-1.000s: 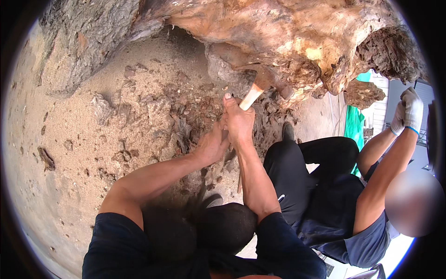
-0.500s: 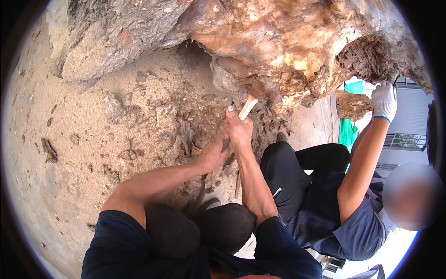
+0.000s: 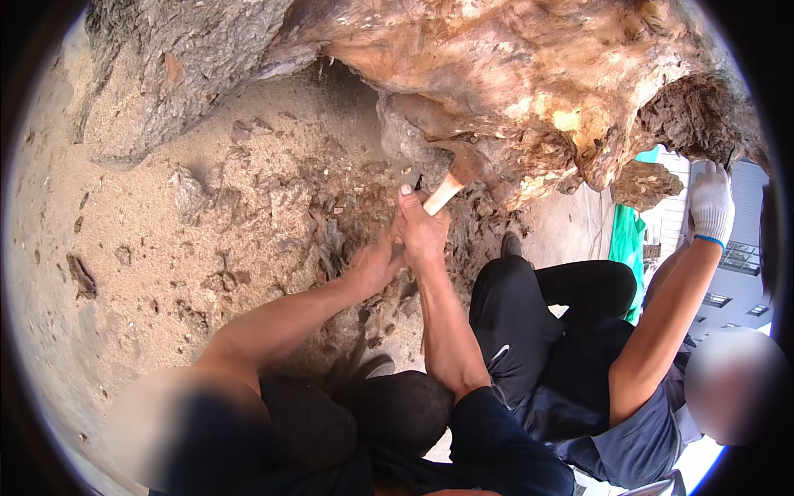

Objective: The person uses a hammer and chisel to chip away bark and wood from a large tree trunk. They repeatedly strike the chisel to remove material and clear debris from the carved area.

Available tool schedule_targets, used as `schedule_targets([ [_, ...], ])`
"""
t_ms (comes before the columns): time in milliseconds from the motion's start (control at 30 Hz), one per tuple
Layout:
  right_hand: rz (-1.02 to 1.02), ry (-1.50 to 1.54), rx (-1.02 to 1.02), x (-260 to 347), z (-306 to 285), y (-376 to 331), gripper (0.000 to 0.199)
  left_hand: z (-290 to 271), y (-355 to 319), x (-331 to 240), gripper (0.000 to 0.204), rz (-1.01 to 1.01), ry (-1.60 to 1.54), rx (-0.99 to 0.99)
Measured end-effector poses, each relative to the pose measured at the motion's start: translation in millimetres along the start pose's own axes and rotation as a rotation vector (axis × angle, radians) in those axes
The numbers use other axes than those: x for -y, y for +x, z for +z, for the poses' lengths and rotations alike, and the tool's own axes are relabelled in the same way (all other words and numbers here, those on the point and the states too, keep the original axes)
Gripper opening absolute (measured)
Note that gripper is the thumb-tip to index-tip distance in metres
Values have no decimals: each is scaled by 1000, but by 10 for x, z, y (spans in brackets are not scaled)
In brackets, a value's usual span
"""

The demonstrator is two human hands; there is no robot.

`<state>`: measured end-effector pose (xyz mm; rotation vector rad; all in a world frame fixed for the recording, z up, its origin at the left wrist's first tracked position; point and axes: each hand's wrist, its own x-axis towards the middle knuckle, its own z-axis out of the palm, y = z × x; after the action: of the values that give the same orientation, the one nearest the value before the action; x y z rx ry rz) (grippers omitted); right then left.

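An adze-like tool, with a pale wooden handle (image 3: 444,195) and a rusty brown metal head (image 3: 468,163), points up and away from me. My right hand (image 3: 423,231) is wrapped round the handle below the head. Lower down, my left hand (image 3: 374,263) is closed at the handle's end, which is mostly hidden between the hands. The head is at the underside of a large, rough tree stump (image 3: 496,58), stripped to orange-brown wood. Whether the edge touches the wood, I cannot tell.
Bark scraps and wood chips (image 3: 331,240) litter the sandy ground (image 3: 141,306). Grey bark (image 3: 182,66) covers the stump's left part. Close on my right, a co-worker in dark clothes (image 3: 579,388) reaches a white-gloved hand (image 3: 713,202) up to the stump. Green sheeting (image 3: 624,248) hangs behind.
The view has shifted a little, so the stump and the co-worker lie differently in it. The tool's metal head shows more. Both my hands keep their hold on the handle.
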<state>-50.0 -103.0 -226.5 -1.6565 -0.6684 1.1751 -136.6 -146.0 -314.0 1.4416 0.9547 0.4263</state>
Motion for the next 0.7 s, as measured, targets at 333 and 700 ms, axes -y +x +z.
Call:
schedule_targets([
  [333,-14,59,0,-8,64,-34,38,-28,-80,76,56,75,48,-125],
  [700,57,251,23,2,325,-106,35,-266,-241,235,50,121,205,-317],
])
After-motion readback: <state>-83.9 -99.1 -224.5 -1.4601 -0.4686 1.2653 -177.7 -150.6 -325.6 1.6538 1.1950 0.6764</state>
